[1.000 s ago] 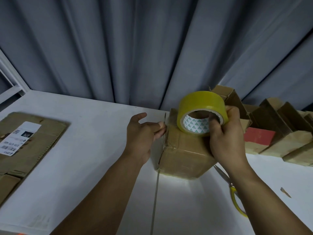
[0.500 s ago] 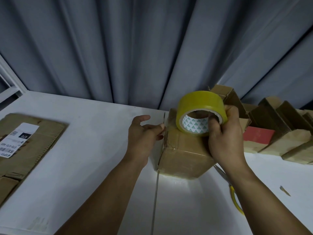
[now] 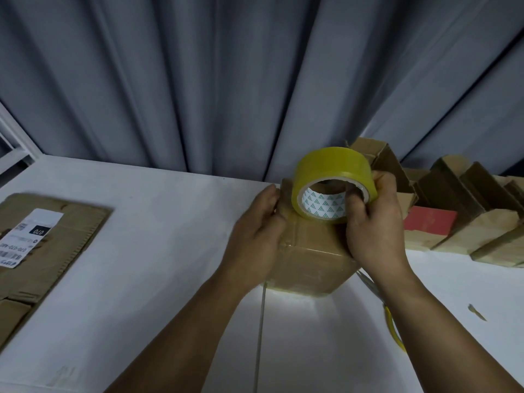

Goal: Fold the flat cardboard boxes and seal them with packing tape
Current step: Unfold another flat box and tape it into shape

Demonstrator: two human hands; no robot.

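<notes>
Left hand point(image 3: 255, 231) has moved in from beside the box point(image 3: 309, 265) and now sits on its left top edge, thumb up at the far corner, fingers bent over the edge and holding it. Right hand point(image 3: 374, 222) is unchanged: it grips the yellow tape roll point(image 3: 331, 168), thumb in the core, fingers wrapped round the outside. Roll is tilted and rests on the box top, right side. Box stands closed on the white table point(image 3: 156, 251), mid-frame, with shiny tape along its top edges. Flat cardboard point(image 3: 56, 251) with a white label point(image 3: 28, 236) lies at the far left, well apart. A row of folded boxes point(image 3: 482, 231) and a red piece point(image 3: 428, 222) lie right of the box, behind the right hand. Scissors point(image 3: 392, 327), yellow handle, are partly hidden under the right forearm. A small scrap point(image 3: 477, 312) lies near the right edge. Grey curtain point(image 3: 226, 80) hangs behind.
</notes>
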